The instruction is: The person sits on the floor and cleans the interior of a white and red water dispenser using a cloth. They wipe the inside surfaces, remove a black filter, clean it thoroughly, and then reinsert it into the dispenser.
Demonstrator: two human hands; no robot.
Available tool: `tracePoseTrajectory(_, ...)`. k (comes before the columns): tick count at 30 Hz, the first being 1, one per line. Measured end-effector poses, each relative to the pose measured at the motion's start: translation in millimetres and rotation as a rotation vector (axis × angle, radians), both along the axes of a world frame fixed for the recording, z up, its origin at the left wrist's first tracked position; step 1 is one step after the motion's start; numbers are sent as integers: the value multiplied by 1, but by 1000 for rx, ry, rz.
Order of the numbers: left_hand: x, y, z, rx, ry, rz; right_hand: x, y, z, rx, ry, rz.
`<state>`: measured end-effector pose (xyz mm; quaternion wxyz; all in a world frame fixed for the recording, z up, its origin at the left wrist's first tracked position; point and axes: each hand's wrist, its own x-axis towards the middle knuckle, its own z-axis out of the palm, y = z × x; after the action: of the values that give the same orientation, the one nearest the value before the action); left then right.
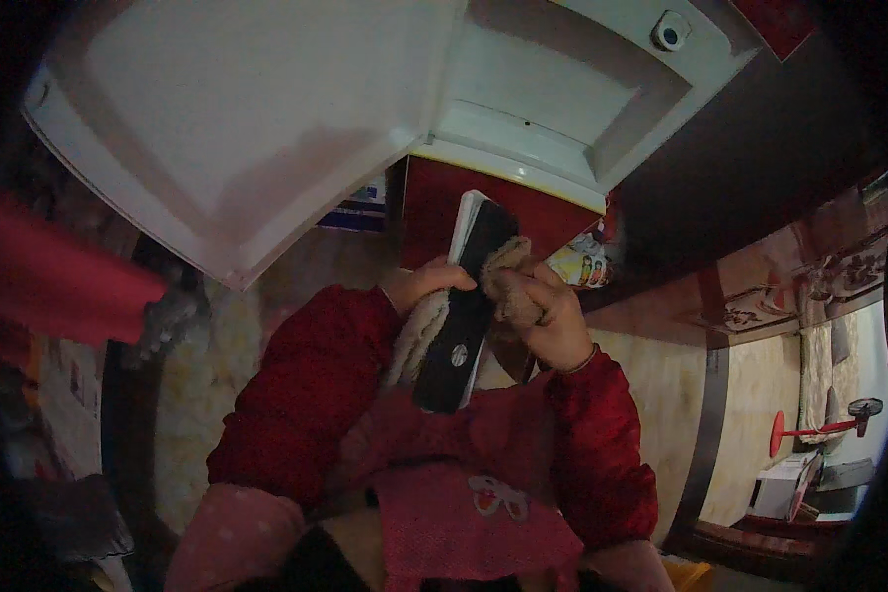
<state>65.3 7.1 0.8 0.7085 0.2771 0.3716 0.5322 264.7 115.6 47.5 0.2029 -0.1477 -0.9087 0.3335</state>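
Observation:
A long, narrow object (pixel 455 325) with a black face, pale edges and a round light logo is held up in front of me. My left hand (pixel 433 285) grips its left edge, thumb on the black face. A beige fluffy cloth (pixel 420 333) hangs along that side below the hand. In my right hand (pixel 555 314) is a bunched brownish cloth (pixel 510 285), pressed against the object's right edge. The object's exact kind is unclear in the dim light. Its back is hidden from me.
Beyond my hands is a white-lined cabinet (pixel 514 152), apparently a refrigerator, with a red front panel (pixel 444 207) and a large white door (pixel 266 148) swung out left. A printed bag (pixel 581 263) lies right of the panel. A red stand (pixel 818 429) is far right.

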Motion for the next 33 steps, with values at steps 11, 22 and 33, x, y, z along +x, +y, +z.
tracePoseTrajectory(11, -4, 2, -12, 51, -88, -26, 0, -11, 2, 206, 26, 49)
tracePoseTrajectory(22, 2, -6, -10, 78, 316, -94, -7, 5, -7, 366, -26, -121)
tracePoseTrajectory(33, 7, 0, -19, 20, 120, -9, -5, 0, -4, 297, -24, -114)
